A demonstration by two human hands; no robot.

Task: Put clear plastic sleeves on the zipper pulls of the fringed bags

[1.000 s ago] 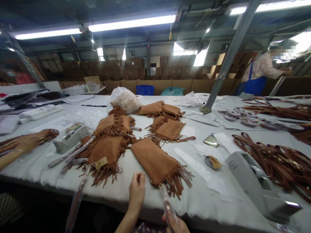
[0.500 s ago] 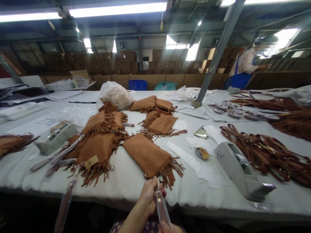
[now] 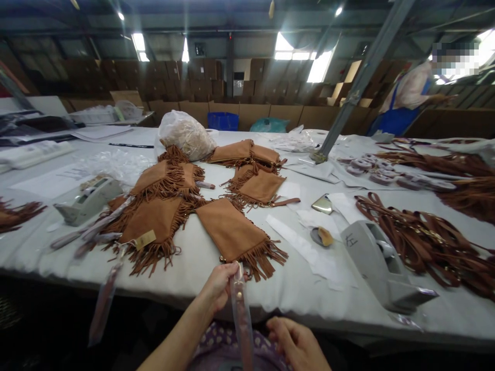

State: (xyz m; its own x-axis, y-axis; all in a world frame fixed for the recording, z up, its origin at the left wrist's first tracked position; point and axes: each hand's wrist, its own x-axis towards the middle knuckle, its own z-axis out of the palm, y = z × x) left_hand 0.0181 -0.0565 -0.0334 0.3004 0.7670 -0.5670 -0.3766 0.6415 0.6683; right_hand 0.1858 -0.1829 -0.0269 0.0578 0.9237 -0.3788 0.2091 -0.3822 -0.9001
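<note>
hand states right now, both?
Left hand: closed, pinching the upper end of a plastic-sleeved strap.
Right hand: partly open, fingers loosely curled, off the strap; nothing visible in it.

Open tablecloth (image 3: 299, 296) gives the right hand (image 3: 297, 341) a path between the front bag (image 3: 232, 229) and the big tape dispenser (image 3: 382, 265); leftward, the left hand (image 3: 218, 286) and wrapped strap (image 3: 241, 314) block it.

Datum: front bag (image 3: 228, 229) on table (image 3: 309, 278). Tagged bag (image 3: 150, 221): 9 o'clock. Tape dispenser (image 3: 89, 202) beyond it: 9–10. More bags (image 3: 263, 186): 12–1. Plastic sack (image 3: 185, 135): 11. Second dispenser (image 3: 371, 273): 3–4; strap pile (image 3: 427, 242) behind. Strap in left hand (image 3: 217, 284): 6.
</note>
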